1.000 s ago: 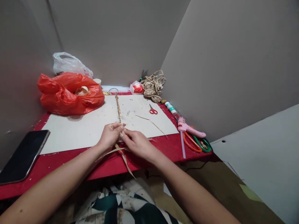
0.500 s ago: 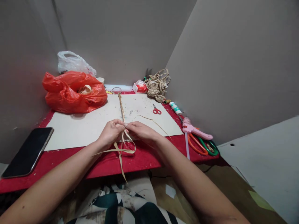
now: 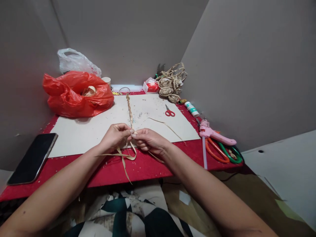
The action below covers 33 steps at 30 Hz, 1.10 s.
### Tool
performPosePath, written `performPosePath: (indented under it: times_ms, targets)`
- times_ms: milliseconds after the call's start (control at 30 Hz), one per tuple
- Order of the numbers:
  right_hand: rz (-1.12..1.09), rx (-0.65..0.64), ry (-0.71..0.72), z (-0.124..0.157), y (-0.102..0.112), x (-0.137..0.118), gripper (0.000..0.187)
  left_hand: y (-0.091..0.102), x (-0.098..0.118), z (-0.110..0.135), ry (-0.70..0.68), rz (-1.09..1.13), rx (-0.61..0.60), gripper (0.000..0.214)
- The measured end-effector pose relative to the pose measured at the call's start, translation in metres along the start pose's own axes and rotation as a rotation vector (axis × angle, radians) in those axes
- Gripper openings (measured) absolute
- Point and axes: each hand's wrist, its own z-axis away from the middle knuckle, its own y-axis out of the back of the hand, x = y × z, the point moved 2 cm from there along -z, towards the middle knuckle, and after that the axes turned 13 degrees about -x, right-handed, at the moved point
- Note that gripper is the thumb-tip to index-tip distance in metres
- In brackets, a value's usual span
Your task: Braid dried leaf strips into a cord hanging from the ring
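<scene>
Pinching the near end of a braided cord (image 3: 130, 111) with the left hand (image 3: 116, 135), clamping a pale strip (image 3: 135, 133) just beside with the right hand (image 3: 151, 140). Stretching the cord across a white sheet (image 3: 84, 141) on the red tabletop (image 3: 150, 171) towards a thin ring (image 3: 124, 88), trailing loose strips (image 3: 123, 162) below both hands.

Right hand (image 3: 151, 140): curled fingers now in view; one straw strip (image 3: 156, 157), newly visible beside wrist; straw loop (image 3: 135, 152), narrower
</scene>
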Motion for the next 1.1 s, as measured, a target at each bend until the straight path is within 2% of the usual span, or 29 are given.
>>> performPosePath:
  times_ms: [133, 233, 400, 533, 600, 767, 867, 933, 1000, 1033, 1100]
  targets:
    - [-0.033, 0.071, 0.019, -0.001, -0.006, 0.004, 0.023, -0.001, 0.002, 0.001, 0.074, 0.017, -0.016, 0.028]
    - [-0.066, 0.120, 0.059, -0.002, -0.012, 0.007, 0.024, -0.002, 0.004, 0.002, 0.066, -0.076, 0.009, 0.028]
    - [-0.061, 0.239, 0.163, -0.003, -0.019, 0.013, 0.033, -0.008, 0.005, 0.010, -0.031, -0.369, 0.066, 0.022]
    - [-0.107, 0.222, 0.195, -0.003, -0.023, 0.015, 0.038, -0.017, 0.002, 0.021, -0.176, -0.593, 0.011, 0.019]
    - [-0.122, 0.206, 0.177, -0.002, -0.024, 0.015, 0.036, -0.022, 0.000, 0.025, -0.185, -0.643, 0.004, 0.019]
    - [-0.133, 0.193, 0.144, -0.001, -0.023, 0.015, 0.025, -0.033, -0.001, 0.034, -0.084, -0.584, 0.000, 0.025]
    - [-0.160, 0.162, 0.133, 0.000, -0.020, 0.014, 0.018, -0.029, 0.003, 0.039, -0.001, -0.557, -0.027, 0.036]
    - [-0.189, 0.120, 0.127, 0.001, -0.017, 0.012, 0.018, -0.018, 0.009, 0.040, -0.011, -0.578, 0.071, 0.038]
    - [-0.217, 0.074, 0.121, 0.002, -0.015, 0.010, 0.019, -0.007, 0.013, 0.035, -0.077, -0.578, 0.199, 0.034]
    - [-0.229, 0.058, 0.119, 0.003, -0.015, 0.010, 0.018, -0.004, 0.013, 0.030, -0.099, -0.546, 0.218, 0.031]
    - [-0.249, 0.048, 0.122, 0.003, -0.015, 0.009, 0.014, -0.003, 0.009, 0.019, -0.059, -0.394, 0.113, 0.026]
